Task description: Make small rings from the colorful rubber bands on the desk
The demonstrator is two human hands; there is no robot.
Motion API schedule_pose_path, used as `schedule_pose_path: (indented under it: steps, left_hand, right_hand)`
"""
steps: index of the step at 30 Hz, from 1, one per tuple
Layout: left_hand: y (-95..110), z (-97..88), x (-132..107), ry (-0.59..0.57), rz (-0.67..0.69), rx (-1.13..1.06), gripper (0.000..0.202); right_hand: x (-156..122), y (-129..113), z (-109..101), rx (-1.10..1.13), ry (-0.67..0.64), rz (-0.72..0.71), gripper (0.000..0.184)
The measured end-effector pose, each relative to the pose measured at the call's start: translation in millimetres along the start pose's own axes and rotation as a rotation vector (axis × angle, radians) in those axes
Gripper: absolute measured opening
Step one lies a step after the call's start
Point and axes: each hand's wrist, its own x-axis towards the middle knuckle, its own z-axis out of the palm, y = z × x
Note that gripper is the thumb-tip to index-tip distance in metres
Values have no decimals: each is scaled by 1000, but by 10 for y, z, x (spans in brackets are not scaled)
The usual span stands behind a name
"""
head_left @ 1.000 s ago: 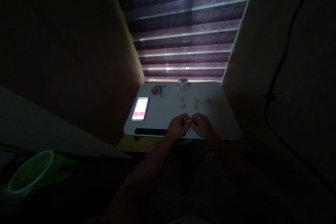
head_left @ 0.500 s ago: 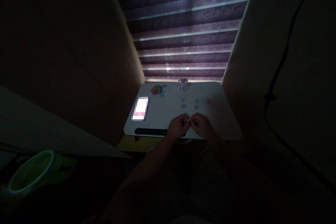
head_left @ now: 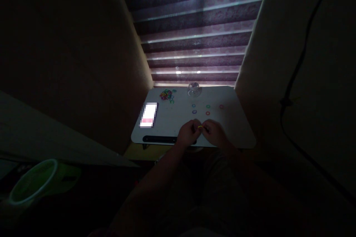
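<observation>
Near the front edge of a small white table (head_left: 167, 118), my left hand (head_left: 190, 133) and my right hand (head_left: 213, 132) meet, fingers pinched. Between them they hold a small yellow band (head_left: 200, 127), which looks like a hair tie; part of it is hidden by the fingers. Just beyond my hands lie separate ring-shaped bands: a purple one (head_left: 194, 112), a blue one (head_left: 194, 106), a green one (head_left: 208, 106) and red ones, one close (head_left: 208, 113) and one farther right (head_left: 221, 107). A mixed pile of coloured bands (head_left: 166, 95) sits at the back left.
A clear round container (head_left: 194, 89) stands at the table's back edge before a pleated blind (head_left: 194, 40). At the left lies a lit phone (head_left: 148, 114). A dark slot (head_left: 160, 139) runs along the front. A green basket (head_left: 33, 181) is on the floor; a cable (head_left: 303, 53) hangs right.
Almost nothing differs. Both hands stay together on the yellow band, which looks slightly flatter now.
</observation>
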Motion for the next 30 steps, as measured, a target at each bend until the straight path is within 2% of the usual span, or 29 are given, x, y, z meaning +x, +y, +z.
schedule_pose_path:
  steps: [30]
  left_hand:
    - [2,11,-1,-5,45,-22,19]
  right_hand:
    - [-2,19,25,20,1,30,11]
